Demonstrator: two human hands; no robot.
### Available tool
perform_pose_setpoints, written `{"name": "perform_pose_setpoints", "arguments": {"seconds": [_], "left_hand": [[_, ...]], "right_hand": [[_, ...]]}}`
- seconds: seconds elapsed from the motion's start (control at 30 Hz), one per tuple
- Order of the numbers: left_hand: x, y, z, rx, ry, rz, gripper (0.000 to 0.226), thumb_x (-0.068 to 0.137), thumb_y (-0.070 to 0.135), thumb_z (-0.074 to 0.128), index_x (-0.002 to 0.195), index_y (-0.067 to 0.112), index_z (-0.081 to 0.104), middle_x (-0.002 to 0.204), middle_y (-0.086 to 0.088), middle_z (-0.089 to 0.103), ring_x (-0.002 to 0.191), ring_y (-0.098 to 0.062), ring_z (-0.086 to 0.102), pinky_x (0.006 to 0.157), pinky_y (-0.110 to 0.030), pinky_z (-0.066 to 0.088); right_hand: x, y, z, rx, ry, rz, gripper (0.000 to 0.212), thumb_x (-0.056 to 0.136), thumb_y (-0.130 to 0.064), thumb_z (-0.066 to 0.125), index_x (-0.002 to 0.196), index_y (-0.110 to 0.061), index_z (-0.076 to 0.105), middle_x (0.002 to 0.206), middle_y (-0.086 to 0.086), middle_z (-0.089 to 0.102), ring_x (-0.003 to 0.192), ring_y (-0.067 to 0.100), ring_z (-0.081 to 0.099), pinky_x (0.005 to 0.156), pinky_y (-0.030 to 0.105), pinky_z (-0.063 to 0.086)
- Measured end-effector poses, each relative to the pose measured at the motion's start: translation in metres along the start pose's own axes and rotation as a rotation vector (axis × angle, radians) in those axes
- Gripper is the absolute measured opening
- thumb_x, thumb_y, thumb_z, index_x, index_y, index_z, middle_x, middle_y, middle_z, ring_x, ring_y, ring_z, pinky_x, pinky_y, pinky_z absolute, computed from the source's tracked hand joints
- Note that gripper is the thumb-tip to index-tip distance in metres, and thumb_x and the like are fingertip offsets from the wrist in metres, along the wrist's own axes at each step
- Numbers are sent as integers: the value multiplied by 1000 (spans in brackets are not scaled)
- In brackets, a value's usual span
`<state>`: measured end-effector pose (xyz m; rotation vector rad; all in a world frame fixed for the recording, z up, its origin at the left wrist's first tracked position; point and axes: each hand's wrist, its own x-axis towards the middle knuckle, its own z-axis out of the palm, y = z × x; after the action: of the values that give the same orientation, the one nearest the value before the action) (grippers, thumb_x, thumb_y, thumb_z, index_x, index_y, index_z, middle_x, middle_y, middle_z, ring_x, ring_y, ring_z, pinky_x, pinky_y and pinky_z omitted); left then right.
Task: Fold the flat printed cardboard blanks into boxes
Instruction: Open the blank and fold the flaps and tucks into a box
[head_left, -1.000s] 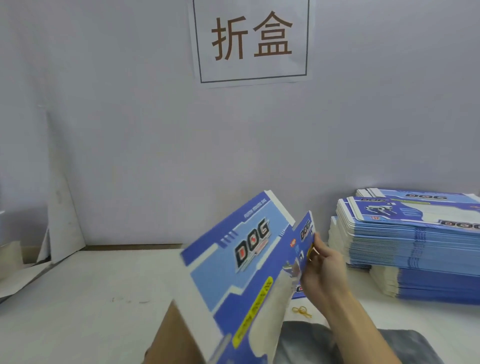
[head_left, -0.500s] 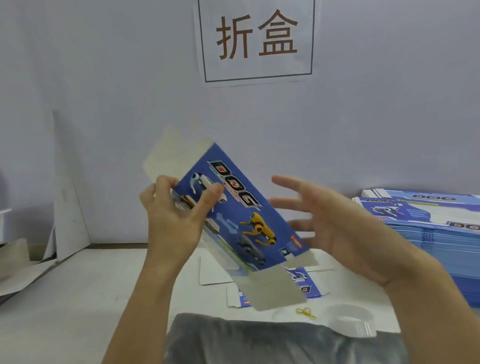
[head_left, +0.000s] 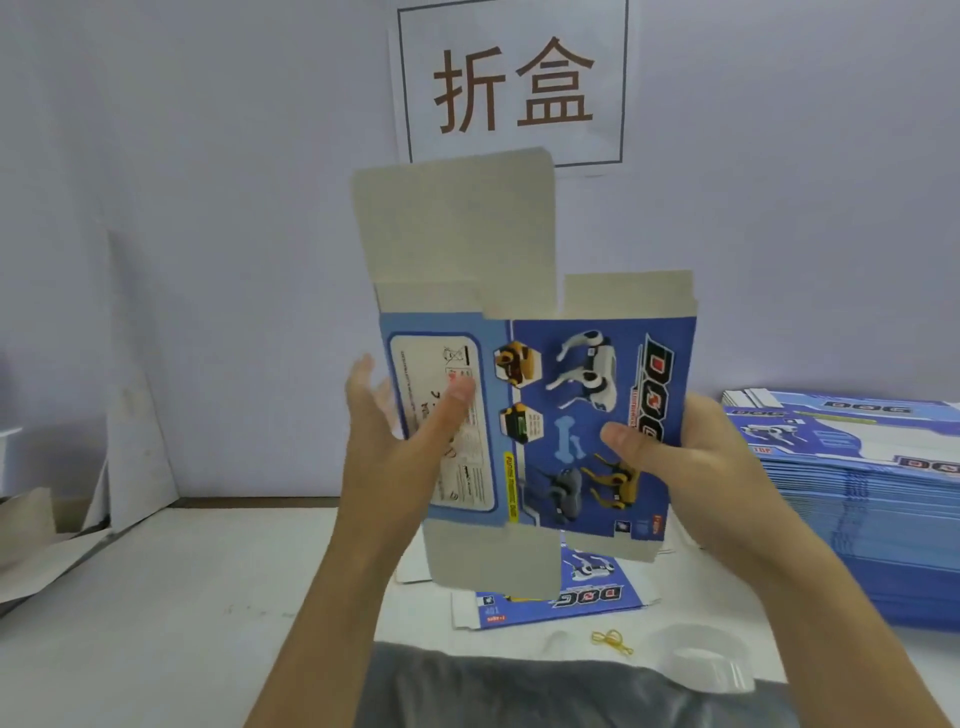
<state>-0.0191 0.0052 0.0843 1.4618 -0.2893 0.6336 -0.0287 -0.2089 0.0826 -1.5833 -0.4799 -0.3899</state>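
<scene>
I hold a blue printed cardboard blank (head_left: 566, 415) upright in front of me, its grey flaps sticking out above and below. Robot dogs and the word DOG are printed on it. My left hand (head_left: 395, 452) pinches its left panel, thumb on the printed face and fingers behind. My right hand (head_left: 696, 457) grips the right edge, thumb on the front. A tall stack of flat blanks (head_left: 862, 483) lies on the table at the right. One more flat blank (head_left: 582, 597) lies on the table under the held one.
A yellow rubber band (head_left: 613, 642) and a white plastic ring (head_left: 701, 667) lie near the table's front edge. Grey cardboard sheets (head_left: 135, 415) lean on the wall at the left. A paper sign (head_left: 511, 83) hangs on the wall.
The blank has turned from a tilt to upright and spread wider. My right hand, open and apart half a second ago, now grips its right edge. My left hand moved onto the left panel.
</scene>
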Motion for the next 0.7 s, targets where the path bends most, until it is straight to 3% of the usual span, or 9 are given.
{"name": "perform_pose_setpoints", "arguments": {"seconds": [0.07, 0.13, 0.2, 0.3, 0.4, 0.5, 0.57, 0.63, 0.7], "left_hand": [[-2, -2, 2, -1, -46, 20, 77, 54, 65, 68, 119, 28, 49, 96, 19, 72, 85, 1, 72, 57, -13, 53], [-4, -1, 3, 18, -79, 34, 81, 51, 66, 72, 120, 31, 46, 95, 22, 70, 89, 0, 71, 60, -15, 56], [-4, 2, 4, 38, -143, 32, 84, 57, 68, 81, 124, 35, 41, 98, 28, 68, 94, 1, 70, 65, -15, 57], [-7, 4, 2, 45, -261, 10, 98, 54, 66, 77, 138, 38, 35, 115, 29, 64, 108, 2, 65, 79, -17, 57], [-14, 9, 4, 117, -404, 4, 110, 57, 72, 72, 151, 36, 29, 139, 22, 55, 126, -3, 56, 100, -29, 53], [-18, 9, 7, 60, -439, 53, 82, 66, 62, 70, 140, 41, 44, 126, 24, 64, 116, 1, 61, 83, -15, 55], [-18, 7, 7, 17, -399, 59, 71, 68, 58, 71, 134, 44, 49, 123, 21, 66, 114, -2, 63, 78, -14, 55], [-17, 2, 8, -41, -415, -4, 58, 68, 56, 74, 122, 51, 56, 116, 16, 70, 108, -6, 68, 74, -17, 57], [-18, -1, 7, -70, -455, -78, 47, 65, 56, 74, 110, 56, 61, 110, 14, 73, 100, -7, 70, 71, -18, 56]], "right_hand": [[-2, 0, 2, 73, 34, 19, 25, 77, -31, 74, 101, -36, 65, 98, -6, 78, 90, 18, 76, 67, 34, 63], [0, 1, 4, 88, 31, -7, 51, 72, -36, 84, 115, -37, 58, 107, -6, 76, 98, 19, 75, 79, 42, 63], [2, 1, 6, 150, -36, -54, 70, 77, -27, 80, 136, -37, 45, 116, -5, 73, 105, 21, 73, 80, 41, 63], [2, 2, 14, 259, -150, -80, 89, 82, -19, 71, 149, -53, 23, 130, -7, 67, 114, 24, 69, 84, 41, 61], [2, 4, 22, 250, -182, -92, 93, 84, -21, 69, 150, -59, 16, 139, -14, 60, 123, 20, 64, 94, 38, 58], [2, 8, 17, 270, -216, -65, 78, 83, -27, 74, 145, -55, 34, 133, -8, 65, 117, 22, 68, 84, 35, 60], [-1, 9, 11, 290, -213, -21, 73, 76, -44, 83, 139, -47, 48, 129, -3, 68, 113, 25, 70, 81, 36, 61], [-4, 9, 6, 267, -157, -12, 98, 58, -68, 87, 144, -46, 45, 135, -5, 66, 119, 24, 66, 91, 43, 58], [-3, 8, 6, 172, -44, -127, 96, 56, -76, 80, 140, -65, 36, 139, -25, 57, 124, 7, 61, 96, 32, 56]]}}
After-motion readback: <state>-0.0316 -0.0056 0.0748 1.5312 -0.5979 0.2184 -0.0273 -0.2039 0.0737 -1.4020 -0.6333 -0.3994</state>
